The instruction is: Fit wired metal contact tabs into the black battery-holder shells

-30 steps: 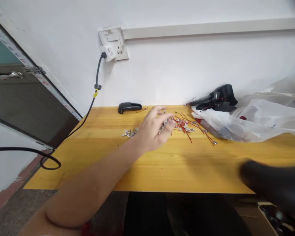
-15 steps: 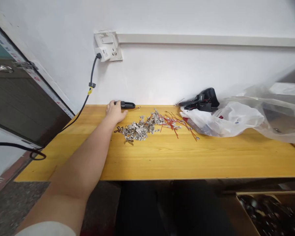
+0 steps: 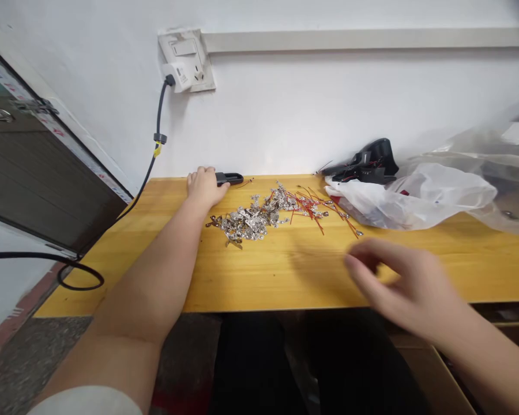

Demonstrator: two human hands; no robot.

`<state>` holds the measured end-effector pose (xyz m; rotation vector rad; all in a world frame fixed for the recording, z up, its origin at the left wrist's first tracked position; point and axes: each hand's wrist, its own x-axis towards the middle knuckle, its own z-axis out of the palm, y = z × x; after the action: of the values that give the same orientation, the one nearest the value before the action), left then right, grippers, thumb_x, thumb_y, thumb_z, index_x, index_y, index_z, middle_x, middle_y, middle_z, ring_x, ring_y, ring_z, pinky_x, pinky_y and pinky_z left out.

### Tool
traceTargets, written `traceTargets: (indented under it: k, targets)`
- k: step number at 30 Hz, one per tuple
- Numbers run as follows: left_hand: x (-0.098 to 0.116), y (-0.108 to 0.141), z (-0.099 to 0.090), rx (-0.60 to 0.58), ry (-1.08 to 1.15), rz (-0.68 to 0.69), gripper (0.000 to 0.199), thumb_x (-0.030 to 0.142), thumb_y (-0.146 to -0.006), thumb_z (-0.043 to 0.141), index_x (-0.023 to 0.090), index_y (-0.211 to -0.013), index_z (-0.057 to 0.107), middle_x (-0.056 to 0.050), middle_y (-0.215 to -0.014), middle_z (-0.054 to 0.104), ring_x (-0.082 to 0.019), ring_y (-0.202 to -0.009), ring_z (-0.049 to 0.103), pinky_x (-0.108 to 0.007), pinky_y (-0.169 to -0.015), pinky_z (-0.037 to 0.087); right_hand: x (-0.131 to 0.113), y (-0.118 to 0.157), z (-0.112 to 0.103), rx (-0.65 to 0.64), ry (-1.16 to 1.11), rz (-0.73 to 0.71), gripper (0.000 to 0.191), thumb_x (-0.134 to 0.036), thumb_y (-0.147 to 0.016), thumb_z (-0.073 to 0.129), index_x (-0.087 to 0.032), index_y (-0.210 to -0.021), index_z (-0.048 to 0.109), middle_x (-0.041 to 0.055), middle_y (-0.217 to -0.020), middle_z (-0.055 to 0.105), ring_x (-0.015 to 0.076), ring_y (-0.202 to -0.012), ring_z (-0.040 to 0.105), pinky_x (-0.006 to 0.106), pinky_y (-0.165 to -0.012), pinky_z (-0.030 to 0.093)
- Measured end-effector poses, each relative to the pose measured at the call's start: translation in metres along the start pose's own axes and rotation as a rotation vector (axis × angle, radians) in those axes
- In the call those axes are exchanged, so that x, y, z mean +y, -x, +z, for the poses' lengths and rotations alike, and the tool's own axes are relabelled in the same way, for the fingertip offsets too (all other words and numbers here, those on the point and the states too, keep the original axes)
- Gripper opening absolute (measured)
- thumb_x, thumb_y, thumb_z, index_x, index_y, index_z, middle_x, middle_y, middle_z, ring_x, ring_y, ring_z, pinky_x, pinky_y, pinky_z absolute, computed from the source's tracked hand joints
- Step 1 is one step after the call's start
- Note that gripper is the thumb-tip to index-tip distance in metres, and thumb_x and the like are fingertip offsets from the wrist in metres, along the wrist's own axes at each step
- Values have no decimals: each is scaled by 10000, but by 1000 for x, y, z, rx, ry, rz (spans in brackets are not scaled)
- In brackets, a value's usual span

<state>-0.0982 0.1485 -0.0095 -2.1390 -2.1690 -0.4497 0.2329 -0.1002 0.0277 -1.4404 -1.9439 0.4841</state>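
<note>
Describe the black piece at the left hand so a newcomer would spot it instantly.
At the foot of the white wall, find the back edge of the wooden table. Toward its left end, the left hand covers part of the black piece. It is dark, unlike the silvery metal bits in front, and well apart from the black parts by the plastic bag.

Black part point(image 3: 232, 178), silvery metal pieces point(image 3: 251, 221)

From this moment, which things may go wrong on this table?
The left hand is on the black part, behind the loose metal pieces; dragging that part straight toward the person might scatter them. The red wires lie crossed at the pile's right end and could tangle.
</note>
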Motion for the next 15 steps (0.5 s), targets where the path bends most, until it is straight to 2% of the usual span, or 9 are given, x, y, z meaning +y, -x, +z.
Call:
traceTargets:
  k: [2,3,4,6,9,12,15]
  targets:
    - [-1,2,-5,-33,1,-30,741,605,-831,576,69,-1343,570,-251,-1346,529,-406,-1253,542,-506,-1113,422,-2,-54,36,-164,53,22,74,-243,-913,624,-183,-881,651,57,-785,700,199,-684,633,329,-639,473]
    - [-1,4,-8,-63,4,-41,754,634,-805,592,64,-1299,601,-256,-1314,547,-405,-1218,562,-498,-1062,467,-2,-78,53,-211,102,43,104,-216,-897,628,-161,-979,658,71,-817,718,213,-718,648,336,-664,474]
    - [-1,5,-10,-100,8,-50,748,658,-775,612,70,-1237,639,-252,-1265,577,-403,-1183,578,-493,-1013,500,-2,-99,67,-249,157,49,176,-187,-889,621,-137,-1053,658,83,-826,724,221,-730,650,339,-667,467]
    - [1,7,-15,-175,18,-59,674,665,-713,661,101,-1080,703,-227,-1127,640,-402,-1121,595,-494,-933,538,0,-126,88,-262,177,32,173,-153,-880,618,-124,-1039,678,100,-848,729,220,-722,638,340,-663,447]
    - [8,10,-18,-206,52,-56,522,556,-664,717,120,-952,711,-221,-1053,664,-411,-1081,604,-515,-882,550,6,-134,96,-260,161,15,110,-135,-880,610,-143,-931,707,92,-868,734,206,-743,635,330,-688,448]
    - [17,15,-20,-81,147,-23,578,476,-657,739,118,-1102,648,-217,-1113,661,-396,-1072,615,-531,-907,546,13,-131,91,-262,132,45,81,-131,-854,632,-153,-838,709,79,-839,737,203,-748,648,326,-691,467]
    - [27,25,-24,56,252,-35,619,405,-689,740,142,-1216,551,-192,-1098,657,-387,-1044,629,-544,-898,543,20,-134,89,-288,79,53,24,-188,-838,695,-165,-836,702,58,-831,736,193,-741,658,321,-683,499]
